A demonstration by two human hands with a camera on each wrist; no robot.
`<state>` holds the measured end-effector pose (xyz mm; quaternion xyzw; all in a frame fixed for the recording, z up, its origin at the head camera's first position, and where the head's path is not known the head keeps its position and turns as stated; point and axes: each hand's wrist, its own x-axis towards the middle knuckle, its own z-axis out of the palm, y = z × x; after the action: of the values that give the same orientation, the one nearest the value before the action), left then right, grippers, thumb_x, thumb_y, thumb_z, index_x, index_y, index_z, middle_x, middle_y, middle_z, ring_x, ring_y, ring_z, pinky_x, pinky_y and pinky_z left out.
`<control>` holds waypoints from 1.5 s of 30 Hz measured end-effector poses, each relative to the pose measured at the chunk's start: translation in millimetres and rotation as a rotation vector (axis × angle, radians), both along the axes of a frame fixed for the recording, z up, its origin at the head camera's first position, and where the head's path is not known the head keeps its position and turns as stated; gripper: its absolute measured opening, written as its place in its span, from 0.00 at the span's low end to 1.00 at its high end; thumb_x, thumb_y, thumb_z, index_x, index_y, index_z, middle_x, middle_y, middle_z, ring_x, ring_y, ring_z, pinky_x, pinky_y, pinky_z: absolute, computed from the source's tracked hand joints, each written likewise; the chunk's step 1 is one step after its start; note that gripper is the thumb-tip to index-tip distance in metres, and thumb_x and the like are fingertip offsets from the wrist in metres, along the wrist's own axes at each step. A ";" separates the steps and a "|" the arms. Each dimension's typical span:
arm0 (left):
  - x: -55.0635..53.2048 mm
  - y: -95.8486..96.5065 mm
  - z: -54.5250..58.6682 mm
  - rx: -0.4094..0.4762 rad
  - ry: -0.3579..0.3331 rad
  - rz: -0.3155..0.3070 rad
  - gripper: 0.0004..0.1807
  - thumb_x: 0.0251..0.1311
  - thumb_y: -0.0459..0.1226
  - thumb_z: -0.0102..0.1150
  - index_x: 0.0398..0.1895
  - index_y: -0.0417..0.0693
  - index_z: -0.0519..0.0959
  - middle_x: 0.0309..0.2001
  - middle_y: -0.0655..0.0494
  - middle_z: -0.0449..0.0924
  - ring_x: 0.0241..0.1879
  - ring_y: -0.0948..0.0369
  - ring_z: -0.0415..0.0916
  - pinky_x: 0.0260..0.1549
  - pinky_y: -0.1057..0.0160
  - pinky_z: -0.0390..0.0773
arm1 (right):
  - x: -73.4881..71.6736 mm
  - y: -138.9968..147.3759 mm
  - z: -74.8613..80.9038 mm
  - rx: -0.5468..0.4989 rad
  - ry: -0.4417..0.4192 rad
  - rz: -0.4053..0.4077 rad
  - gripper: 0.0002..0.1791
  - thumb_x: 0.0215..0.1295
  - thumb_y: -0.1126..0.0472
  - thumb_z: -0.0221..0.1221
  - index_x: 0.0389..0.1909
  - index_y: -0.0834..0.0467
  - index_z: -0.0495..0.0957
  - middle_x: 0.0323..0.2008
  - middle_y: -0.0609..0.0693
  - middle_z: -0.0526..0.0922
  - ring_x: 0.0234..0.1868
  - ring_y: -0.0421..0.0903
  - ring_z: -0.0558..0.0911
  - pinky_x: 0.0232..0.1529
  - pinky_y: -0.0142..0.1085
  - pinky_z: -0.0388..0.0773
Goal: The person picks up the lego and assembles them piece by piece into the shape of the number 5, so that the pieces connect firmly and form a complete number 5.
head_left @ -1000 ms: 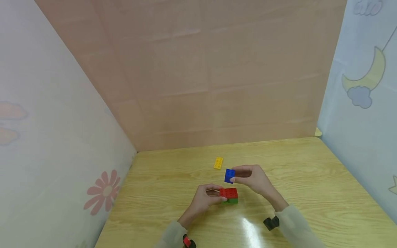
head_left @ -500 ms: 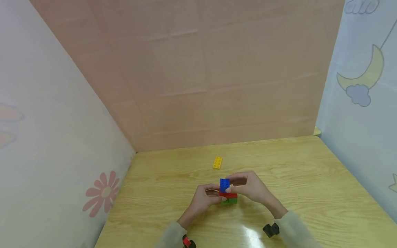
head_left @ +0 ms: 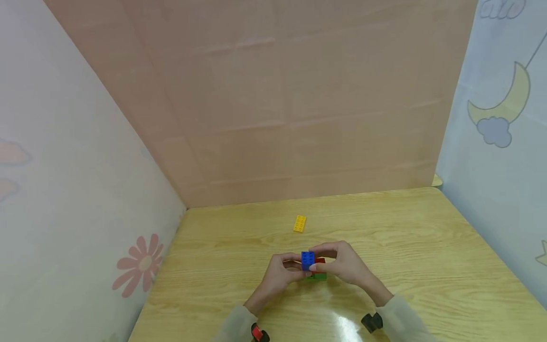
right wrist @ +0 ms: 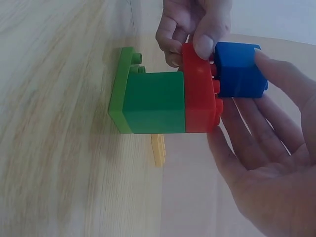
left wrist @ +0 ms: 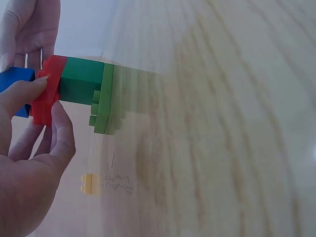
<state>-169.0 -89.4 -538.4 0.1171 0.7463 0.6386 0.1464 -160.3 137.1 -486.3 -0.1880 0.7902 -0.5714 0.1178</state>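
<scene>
A blue building brick point(head_left: 307, 261) is pinched between thumb and fingers of my right hand point(head_left: 347, 266). It sits right at the studs over the left end of a flat red brick point(right wrist: 197, 94). My left hand point(head_left: 277, 275) grips that red brick at the same end, thumb on its near side. Beneath the red brick is a dark green brick point(right wrist: 154, 102), offset toward the right end. Lowest in the stack comes a thin light green plate point(right wrist: 118, 91) standing on the table, some of its studs exposed.
A yellow studded plate point(head_left: 300, 223) lies on the wooden table point(head_left: 384, 223) beyond the hands. A brown panel point(head_left: 273, 118) rises behind the table's far edge. Pale printed walls flank it left and right.
My right hand has brought the blue brick left and down, from above the stack onto the red brick's left end. The left hand has kept its grip in place.
</scene>
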 end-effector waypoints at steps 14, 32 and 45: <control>-1.4 -0.7 -2.3 -0.024 0.007 -0.007 0.16 0.50 0.42 0.75 0.44 0.56 0.86 0.46 0.57 0.87 0.43 0.59 0.84 0.41 0.67 0.84 | -4.5 0.8 -8.2 0.025 0.010 -0.018 0.20 0.58 0.51 0.70 0.52 0.48 0.82 0.52 0.50 0.85 0.53 0.49 0.84 0.53 0.42 0.82; -3.5 -1.0 -0.1 -0.016 -0.021 -0.019 0.17 0.49 0.43 0.76 0.43 0.55 0.86 0.45 0.58 0.87 0.41 0.60 0.85 0.41 0.66 0.85 | -4.0 -1.1 -6.9 0.065 0.036 -0.027 0.19 0.57 0.49 0.70 0.50 0.46 0.83 0.50 0.47 0.86 0.51 0.47 0.84 0.53 0.48 0.81; -4.1 -2.0 -2.1 -0.006 -0.015 -0.028 0.16 0.49 0.44 0.76 0.43 0.56 0.86 0.47 0.58 0.86 0.42 0.59 0.85 0.41 0.65 0.85 | 0.7 -7.7 -1.4 0.133 0.123 -0.036 0.19 0.56 0.50 0.70 0.49 0.46 0.83 0.47 0.43 0.87 0.48 0.42 0.85 0.52 0.44 0.83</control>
<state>-173.2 -91.3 -540.5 0.1224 0.7453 0.6353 0.1611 -159.6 129.4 -487.7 -0.2005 0.8352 -0.5071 0.0709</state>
